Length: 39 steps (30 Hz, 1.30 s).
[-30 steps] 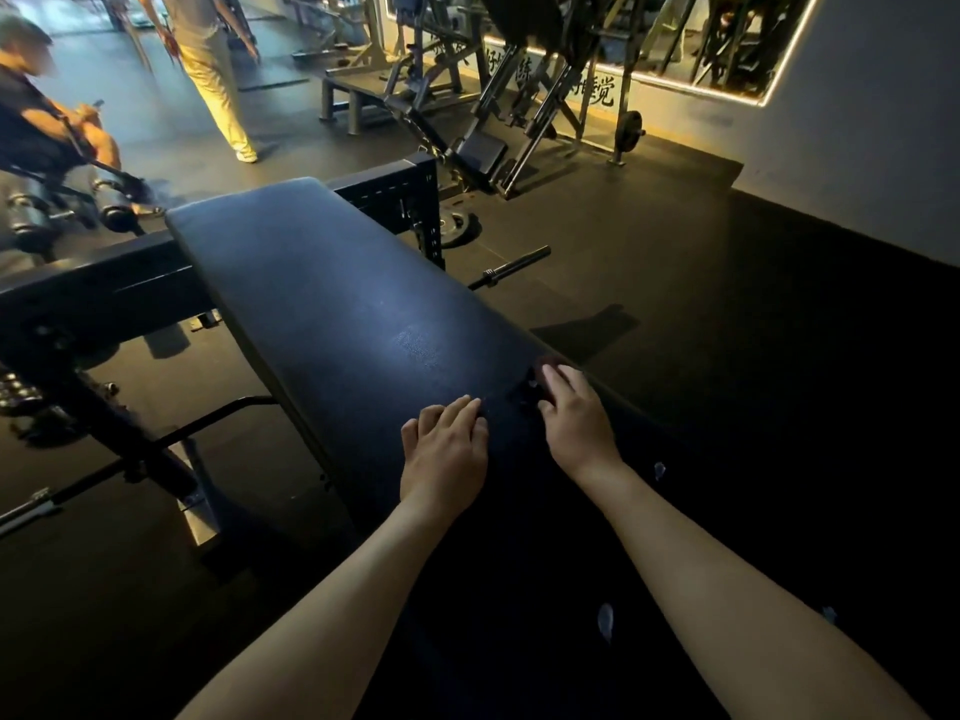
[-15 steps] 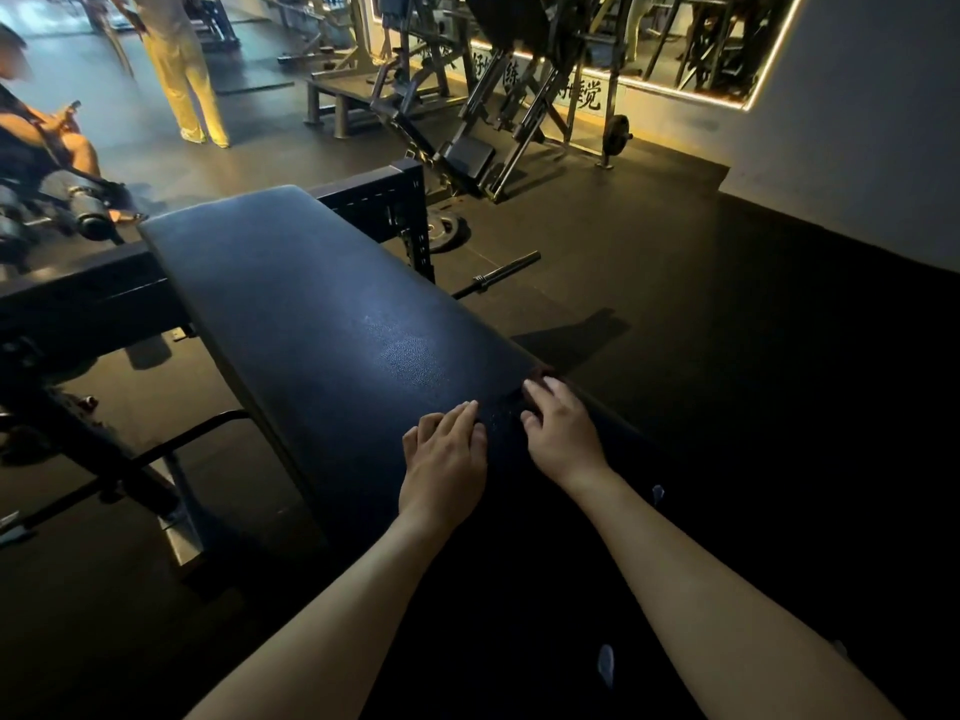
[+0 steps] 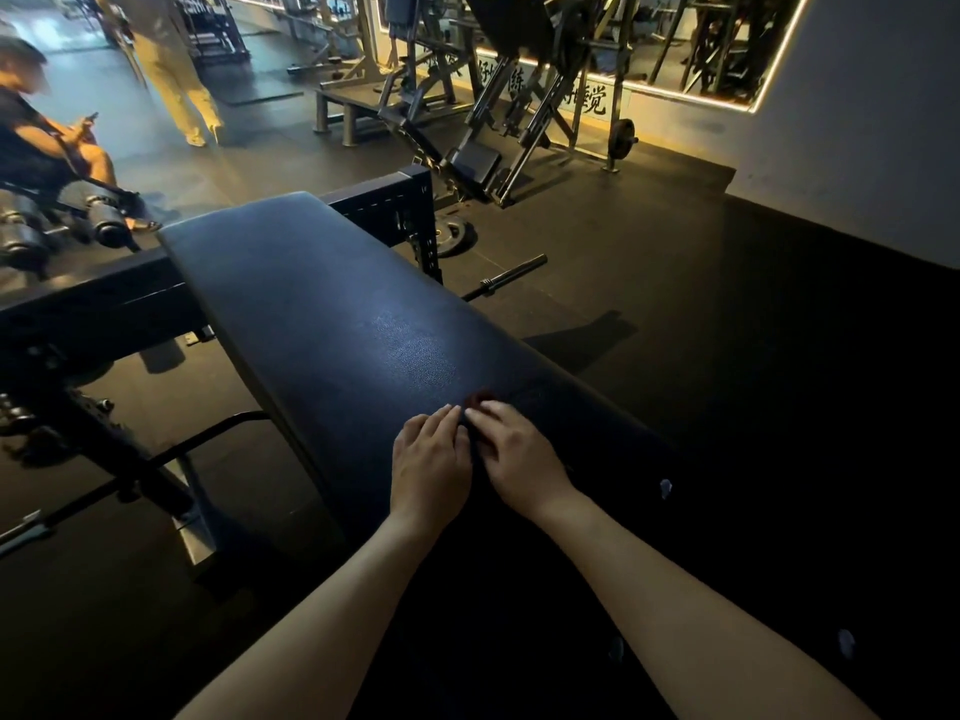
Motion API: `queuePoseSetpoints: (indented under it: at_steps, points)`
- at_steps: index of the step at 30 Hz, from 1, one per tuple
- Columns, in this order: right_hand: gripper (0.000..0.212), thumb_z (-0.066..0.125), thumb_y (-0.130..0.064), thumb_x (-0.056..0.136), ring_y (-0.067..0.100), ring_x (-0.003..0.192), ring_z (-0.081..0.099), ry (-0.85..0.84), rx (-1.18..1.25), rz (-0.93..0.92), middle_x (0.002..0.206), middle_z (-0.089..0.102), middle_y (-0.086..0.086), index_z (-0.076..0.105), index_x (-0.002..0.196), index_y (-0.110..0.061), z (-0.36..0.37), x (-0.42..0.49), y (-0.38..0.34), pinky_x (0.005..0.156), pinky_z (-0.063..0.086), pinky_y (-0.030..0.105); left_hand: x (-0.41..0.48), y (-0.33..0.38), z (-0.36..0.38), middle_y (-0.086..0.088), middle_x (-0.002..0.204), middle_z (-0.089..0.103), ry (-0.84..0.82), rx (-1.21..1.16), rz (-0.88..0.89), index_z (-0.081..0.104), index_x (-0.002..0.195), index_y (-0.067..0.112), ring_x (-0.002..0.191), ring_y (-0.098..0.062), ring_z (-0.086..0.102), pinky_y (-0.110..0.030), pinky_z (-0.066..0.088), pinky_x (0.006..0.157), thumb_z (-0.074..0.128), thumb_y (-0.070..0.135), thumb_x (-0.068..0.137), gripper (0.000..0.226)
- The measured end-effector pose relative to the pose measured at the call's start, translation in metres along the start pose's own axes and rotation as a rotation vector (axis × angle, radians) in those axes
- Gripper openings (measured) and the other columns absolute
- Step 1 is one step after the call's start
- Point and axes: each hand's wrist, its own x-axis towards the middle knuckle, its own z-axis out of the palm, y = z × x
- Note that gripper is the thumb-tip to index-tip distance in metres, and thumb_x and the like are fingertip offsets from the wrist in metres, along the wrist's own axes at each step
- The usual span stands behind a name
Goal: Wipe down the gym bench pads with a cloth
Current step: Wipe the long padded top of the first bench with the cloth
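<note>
As they pin what seems a dark cloth (image 3: 480,398) to the bench pad (image 3: 332,314), my left hand (image 3: 431,459) and right hand (image 3: 519,457) lie flat-fingered.

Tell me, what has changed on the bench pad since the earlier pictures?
The right hand slid leftward across the bench pad until it lies beside the left hand, closing the earlier gap. A small dark reddish thing stayed at its fingertips; too dim to identify. Neither hand took hold of or let go of anything. The left hand stayed flat on the pad.
</note>
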Motion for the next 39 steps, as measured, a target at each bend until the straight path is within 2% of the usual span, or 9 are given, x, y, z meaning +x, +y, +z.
queuePoseSetpoints:
  at_steps: [3, 8, 13, 18, 24, 26, 30, 35, 39]
  points:
    - [0.044, 0.054, -0.014, 0.097, 0.027, 0.140, 0.040, -0.035, -0.046, -0.040, 0.149, 0.046, 0.012, 0.055, 0.141, -0.012, -0.009, 0.008, 0.012, 0.117, 0.026, 0.029, 0.002, 0.000, -0.001, 0.005, 0.149, 0.051, -0.050, -0.026, -0.025, 0.055, 0.142, 0.021, 0.136, -0.017, 0.037, -0.038, 0.019, 0.115, 0.030, 0.041, 0.102, 0.051]
    - [0.047, 0.054, -0.019, 0.099, 0.024, 0.139, 0.039, 0.118, -0.072, 0.211, 0.151, 0.040, 0.006, 0.048, 0.146, -0.016, -0.026, 0.019, 0.026, 0.114, 0.031, 0.034, 0.002, -0.001, 0.000, 0.007, 0.151, 0.048, -0.052, -0.051, -0.023, 0.051, 0.145, 0.022, 0.138, -0.014, 0.033, -0.037, 0.013, 0.115, 0.040, 0.032, 0.106, 0.042]
    - [0.039, 0.049, -0.018, 0.097, 0.028, 0.128, 0.052, -0.020, 0.001, -0.036, 0.138, 0.056, 0.010, 0.062, 0.133, -0.012, -0.003, 0.006, -0.003, 0.108, 0.038, 0.031, 0.008, 0.000, -0.002, 0.008, 0.153, 0.046, -0.055, -0.085, -0.081, 0.051, 0.145, 0.025, 0.139, -0.012, 0.032, -0.036, 0.014, 0.116, 0.039, 0.033, 0.106, 0.042]
    - [0.051, 0.055, -0.026, 0.099, 0.023, 0.144, 0.031, 0.080, -0.078, 0.192, 0.156, 0.034, 0.005, 0.043, 0.148, -0.020, -0.030, 0.029, 0.028, 0.117, 0.029, 0.038, 0.008, 0.001, -0.002, 0.010, 0.154, 0.043, -0.075, -0.055, -0.068, 0.048, 0.148, 0.025, 0.139, -0.011, 0.029, -0.033, 0.010, 0.112, 0.036, 0.036, 0.106, 0.044]
    - [0.034, 0.056, -0.017, 0.097, 0.025, 0.130, 0.050, -0.033, -0.041, -0.070, 0.138, 0.056, 0.008, 0.065, 0.130, -0.015, -0.013, 0.018, 0.015, 0.108, 0.033, 0.024, 0.023, 0.004, 0.000, 0.011, 0.156, 0.041, -0.113, -0.056, -0.051, 0.046, 0.149, 0.029, 0.140, -0.009, 0.027, -0.032, 0.011, 0.111, 0.031, 0.040, 0.107, 0.046]
    - [0.035, 0.052, -0.014, 0.100, 0.024, 0.131, 0.048, 0.020, -0.071, -0.026, 0.140, 0.054, 0.009, 0.061, 0.134, -0.014, -0.027, 0.030, 0.028, 0.109, 0.029, 0.022, 0.024, 0.005, 0.001, 0.011, 0.159, 0.036, -0.148, 0.005, 0.010, 0.041, 0.151, 0.029, 0.140, -0.010, 0.024, -0.032, 0.009, 0.111, 0.029, 0.041, 0.107, 0.048]
    - [0.043, 0.048, -0.018, 0.102, 0.022, 0.137, 0.041, 0.184, -0.099, 0.320, 0.149, 0.041, 0.007, 0.047, 0.145, -0.014, -0.048, 0.049, 0.055, 0.113, 0.037, 0.036, 0.028, 0.007, 0.006, 0.014, 0.160, 0.032, -0.166, 0.044, 0.034, 0.037, 0.153, 0.030, 0.139, -0.009, 0.021, -0.032, 0.009, 0.111, 0.026, 0.042, 0.107, 0.048]
    - [0.038, 0.052, -0.016, 0.101, 0.017, 0.128, 0.050, 0.033, 0.019, 0.058, 0.139, 0.053, 0.005, 0.058, 0.138, -0.015, -0.029, 0.043, 0.034, 0.105, 0.034, 0.021, 0.054, 0.018, 0.015, 0.012, 0.160, 0.033, -0.191, 0.034, 0.030, 0.037, 0.153, 0.030, 0.139, -0.010, 0.022, -0.030, 0.010, 0.107, 0.026, 0.042, 0.107, 0.048]
    - [0.043, 0.051, -0.019, 0.102, 0.020, 0.134, 0.045, 0.148, -0.019, 0.210, 0.145, 0.045, 0.006, 0.049, 0.145, -0.015, -0.046, 0.072, 0.060, 0.107, 0.034, 0.026, 0.074, 0.021, 0.023, 0.010, 0.161, 0.031, -0.244, 0.038, 0.080, 0.033, 0.155, 0.028, 0.141, -0.011, 0.019, -0.032, 0.011, 0.109, 0.022, 0.043, 0.108, 0.050]
